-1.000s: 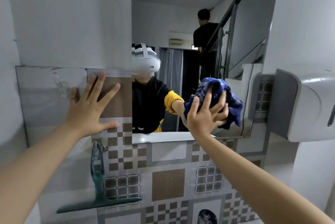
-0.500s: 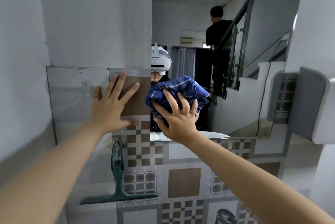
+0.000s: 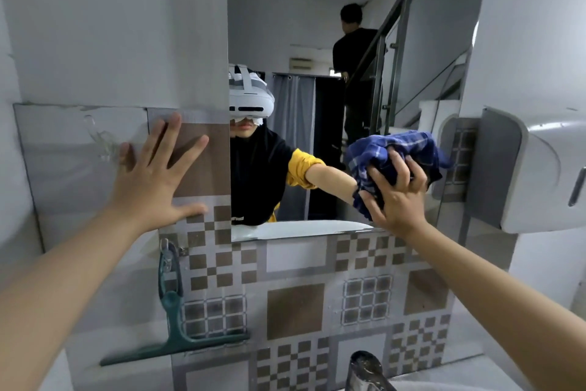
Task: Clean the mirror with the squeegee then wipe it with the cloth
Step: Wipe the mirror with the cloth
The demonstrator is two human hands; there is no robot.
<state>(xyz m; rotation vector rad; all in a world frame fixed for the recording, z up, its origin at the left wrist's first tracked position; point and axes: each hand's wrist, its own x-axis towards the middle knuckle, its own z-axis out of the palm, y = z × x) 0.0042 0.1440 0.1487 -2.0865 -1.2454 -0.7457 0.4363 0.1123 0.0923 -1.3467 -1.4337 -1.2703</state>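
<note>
We note the soft, light cloth (image 3: 393, 149) bunched under the right hand's (image 3: 393, 197) clamped fingers against the mirror (image 3: 317, 42), left hand (image 3: 152, 175) splayed flat on the tile; the bunched grip suits.

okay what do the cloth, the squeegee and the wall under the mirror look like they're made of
Cloth: soft woven fabric, probably cotton; it bunches in folds and shows a blue plaid weave.
Squeegee: likely molded plastic, matte green, with a darker blade edge, possibly rubber.
Wall: glazed ceramic tile, judging by the printed squares and faint sheen.
</note>
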